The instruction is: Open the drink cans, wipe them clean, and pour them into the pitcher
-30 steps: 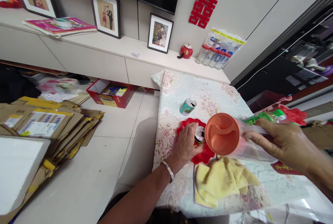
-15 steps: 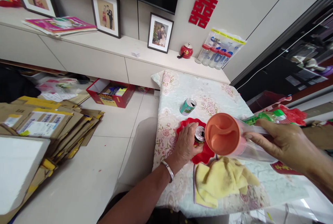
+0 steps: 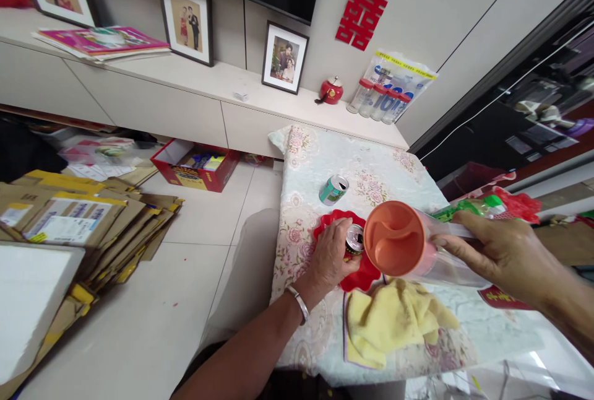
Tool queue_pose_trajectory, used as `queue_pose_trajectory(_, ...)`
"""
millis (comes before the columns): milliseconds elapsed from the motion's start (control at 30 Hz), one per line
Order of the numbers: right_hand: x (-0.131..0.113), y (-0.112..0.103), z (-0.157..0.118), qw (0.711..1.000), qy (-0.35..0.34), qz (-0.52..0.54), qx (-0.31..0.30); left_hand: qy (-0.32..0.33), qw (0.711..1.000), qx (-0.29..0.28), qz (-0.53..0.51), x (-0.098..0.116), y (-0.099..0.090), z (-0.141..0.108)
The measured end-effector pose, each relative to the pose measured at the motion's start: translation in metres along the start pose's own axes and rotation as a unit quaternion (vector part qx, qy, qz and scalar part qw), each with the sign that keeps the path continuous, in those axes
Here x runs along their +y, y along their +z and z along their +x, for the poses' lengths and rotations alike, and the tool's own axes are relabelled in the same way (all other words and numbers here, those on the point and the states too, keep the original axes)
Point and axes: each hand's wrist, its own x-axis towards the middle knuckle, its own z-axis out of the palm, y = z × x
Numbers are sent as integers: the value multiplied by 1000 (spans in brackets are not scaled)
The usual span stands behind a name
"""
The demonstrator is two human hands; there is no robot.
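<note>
My left hand (image 3: 331, 252) is wrapped round a dark drink can (image 3: 355, 239) with an opened silver top, held over a red scalloped plate (image 3: 359, 279). In my right hand (image 3: 496, 251) is the handle of a clear plastic pitcher (image 3: 450, 260) with an orange lid (image 3: 394, 239). The pitcher is tipped on its side, its lid end pointing left, close beside the can. Whether any liquid runs out of it I cannot tell. Behind the plate stands an opened green can (image 3: 333, 190). A crumpled yellow cloth (image 3: 399, 322) lies on the near side of the plate.
A flowered tablecloth (image 3: 315, 152) covers the table. Behind it runs a low cabinet (image 3: 176, 93) bearing framed photos, a red pot (image 3: 331, 90) and red-lidded jars (image 3: 378, 103). Flattened cardboard (image 3: 106, 220) and a red box (image 3: 197, 168) are on the floor at left.
The view has shifted very slightly. Both hands, the can and the pitcher keep almost the same positions relative to one another.
</note>
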Motion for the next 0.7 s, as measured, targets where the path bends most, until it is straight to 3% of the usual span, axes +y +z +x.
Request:
queue_pose_trajectory(233,-2,-1,1,1000,11,0,-16,1,1000,-3,-7,1,-2,0)
queue_pose_trajectory(700,-2,-1,1,1000,-5,5,6,19,1000,19,3,0,0,0)
